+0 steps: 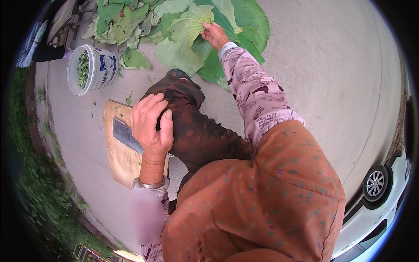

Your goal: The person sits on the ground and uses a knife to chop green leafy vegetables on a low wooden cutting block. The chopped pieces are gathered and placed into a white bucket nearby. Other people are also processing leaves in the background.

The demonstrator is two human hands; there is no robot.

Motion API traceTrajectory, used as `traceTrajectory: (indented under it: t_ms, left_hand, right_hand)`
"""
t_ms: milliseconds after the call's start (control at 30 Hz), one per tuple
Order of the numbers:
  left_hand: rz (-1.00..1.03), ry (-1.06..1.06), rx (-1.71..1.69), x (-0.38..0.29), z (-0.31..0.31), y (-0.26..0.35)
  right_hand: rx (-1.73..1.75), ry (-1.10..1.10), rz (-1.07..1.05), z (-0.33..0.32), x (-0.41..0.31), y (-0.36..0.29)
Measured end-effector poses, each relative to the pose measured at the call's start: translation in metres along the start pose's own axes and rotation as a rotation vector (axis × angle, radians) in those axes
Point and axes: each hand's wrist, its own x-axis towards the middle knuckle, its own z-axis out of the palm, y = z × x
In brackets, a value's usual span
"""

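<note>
Stretched out ahead, my right hand (214, 35) pinches a pale green lotus leaf (185, 36) near its ribbed centre. Darker, broad lotus leaves (253, 19) lie under it on the concrete. My left hand (152, 122) is raised beside my bent knee, empty, its fingers loosely curved and the thumb apart. Below and beyond that hand, a wooden cutting board (122, 163) rests on the ground. On the board lies a cleaver (124, 132) with a wide dark blade, partly hidden by my left hand. Green scraps dot the board's far end.
A white plastic bucket (106, 70) with chopped greens (83, 70) stands at the far left. Behind it are another person's dark sleeve (47, 54) and a wooden stool (63, 19). Wilted leaves (124, 23) are heaped nearby. A white car (376, 209) is at right.
</note>
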Motion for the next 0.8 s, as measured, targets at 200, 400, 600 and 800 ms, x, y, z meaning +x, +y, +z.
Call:
traceTrajectory:
  t_ms: [200,400,600,800]
  left_hand:
    - [0.009,-0.001,0.013,0.002,-0.001,0.002]
    - [0.019,-0.009,0.007,0.002,0.000,0.002]
    - [0.028,-0.013,0.009,0.004,-0.001,0.002]
    - [-0.011,0.004,0.022,-0.003,-0.001,-0.001]
  right_hand:
    - [-0.342,0.408,-0.039,-0.070,0.030,0.013]
    - [-1.288,0.679,-0.152,-0.141,0.052,0.023]
    - [-1.516,0.506,-0.003,-0.156,0.071,0.021]
    - [-0.470,0.483,-0.064,-0.108,0.042,0.015]
